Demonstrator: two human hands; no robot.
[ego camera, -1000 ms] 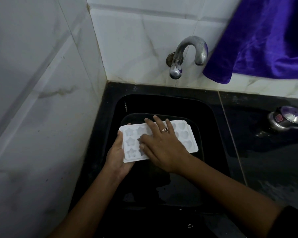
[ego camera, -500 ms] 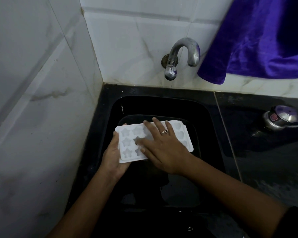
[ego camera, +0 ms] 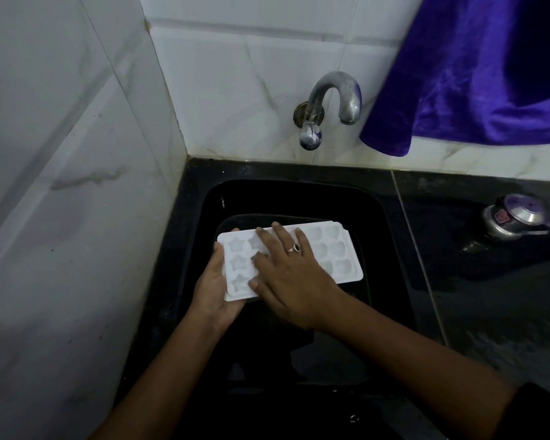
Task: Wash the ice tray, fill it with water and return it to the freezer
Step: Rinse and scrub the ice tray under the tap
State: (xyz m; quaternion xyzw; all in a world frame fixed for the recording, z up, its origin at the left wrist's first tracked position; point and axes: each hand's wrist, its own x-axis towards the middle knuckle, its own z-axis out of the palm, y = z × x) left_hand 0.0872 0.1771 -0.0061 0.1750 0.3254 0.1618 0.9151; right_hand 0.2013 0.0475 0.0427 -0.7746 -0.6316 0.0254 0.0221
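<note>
A white ice tray (ego camera: 337,254) with star and heart shaped cells is held flat over the black sink (ego camera: 391,236). My left hand (ego camera: 211,290) grips its left end from below, thumb on the rim. My right hand (ego camera: 291,271), wearing a ring, lies across the tray's middle with fingers spread and pressing into the cells. A steel tap (ego camera: 331,106) juts from the tiled wall above the sink; no water runs from it.
A purple cloth (ego camera: 477,74) hangs at the upper right beside the tap. A metal pressure cooker lid (ego camera: 518,217) sits on the black counter to the right. White tiled walls close in the left side and the back.
My right hand's fingers have shifted slightly over the tray's cells. My left hand keeps the same hold on the tray.
</note>
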